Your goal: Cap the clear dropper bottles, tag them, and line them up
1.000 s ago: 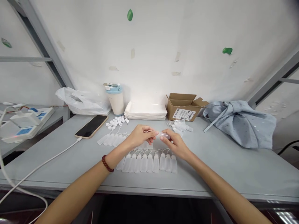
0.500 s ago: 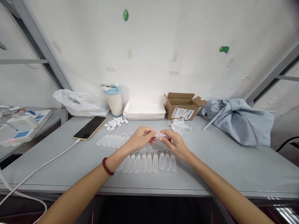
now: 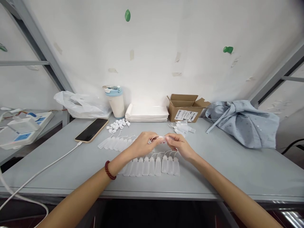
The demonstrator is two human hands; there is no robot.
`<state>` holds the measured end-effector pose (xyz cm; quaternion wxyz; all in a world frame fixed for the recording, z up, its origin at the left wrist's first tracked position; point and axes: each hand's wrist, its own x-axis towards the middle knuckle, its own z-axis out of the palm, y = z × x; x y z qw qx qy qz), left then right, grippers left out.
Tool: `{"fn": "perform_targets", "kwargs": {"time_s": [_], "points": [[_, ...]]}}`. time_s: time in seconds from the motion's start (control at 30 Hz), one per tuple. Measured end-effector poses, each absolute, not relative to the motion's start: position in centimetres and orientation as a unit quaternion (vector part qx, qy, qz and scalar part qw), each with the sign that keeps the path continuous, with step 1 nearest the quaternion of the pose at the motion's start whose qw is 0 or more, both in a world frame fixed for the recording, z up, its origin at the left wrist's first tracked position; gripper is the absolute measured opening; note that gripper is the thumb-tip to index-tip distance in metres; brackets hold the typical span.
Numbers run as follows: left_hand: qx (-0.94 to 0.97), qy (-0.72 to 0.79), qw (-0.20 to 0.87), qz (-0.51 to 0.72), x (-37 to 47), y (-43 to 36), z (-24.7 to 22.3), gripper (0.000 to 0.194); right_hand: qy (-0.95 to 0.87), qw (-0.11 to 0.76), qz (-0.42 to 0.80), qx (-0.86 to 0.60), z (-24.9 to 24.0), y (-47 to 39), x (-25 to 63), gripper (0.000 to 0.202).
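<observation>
Between my two hands is a small translucent plastic bottle [image 3: 164,139] with a thin white strap, held above the table and mostly covered by fingers. My left hand [image 3: 145,142] pinches its strap end. The fingers of my right hand [image 3: 178,144] are closed round the other end. Below them, a row of similar bottles [image 3: 151,166] lies side by side, straps toward the back. Another row of bottles [image 3: 116,143] lies to the left, partly behind my left hand. Small white caps [image 3: 116,125] are heaped behind that row.
Loose bottles [image 3: 182,127] lie before an open cardboard box [image 3: 185,109]. A white stack [image 3: 147,114], a lidded cup [image 3: 117,104] and a plastic bag [image 3: 83,104] stand along the wall. A phone [image 3: 92,130] with its cable is left; a blue cloth [image 3: 247,126] is right.
My left hand has moved slightly right and my hands have come together. The bottle's strap end now sits at my left fingertips. The rows on the table stay put.
</observation>
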<state>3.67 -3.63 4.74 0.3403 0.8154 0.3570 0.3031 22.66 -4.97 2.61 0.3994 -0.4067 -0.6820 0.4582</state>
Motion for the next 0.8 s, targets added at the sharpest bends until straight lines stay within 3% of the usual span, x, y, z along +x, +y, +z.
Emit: {"fn": "perform_targets", "kwargs": {"time_s": [0.1,0.17,0.57,0.8], "points": [[0.85,0.336,0.264,0.308,3.71,-3.76,4.82,0.034,-0.617,0.367,0.575,-0.391,2.68,-4.54,22.96,0.038],[0.844,0.344,0.267,0.313,3.81,-3.69,4.77,0.031,-0.605,0.364,0.594,-0.386,2.71,-4.38,23.03,0.038],[0.734,0.419,0.435,0.31,4.03,-3.15,3.95,0.045,-0.745,0.389,0.327,-0.432,2.77,-4.6,22.75,0.029],[0.765,0.389,0.42,0.295,3.89,-3.3,4.25,0.044,-0.729,0.372,0.383,-0.428,3.03,-4.86,22.87,0.031]]}}
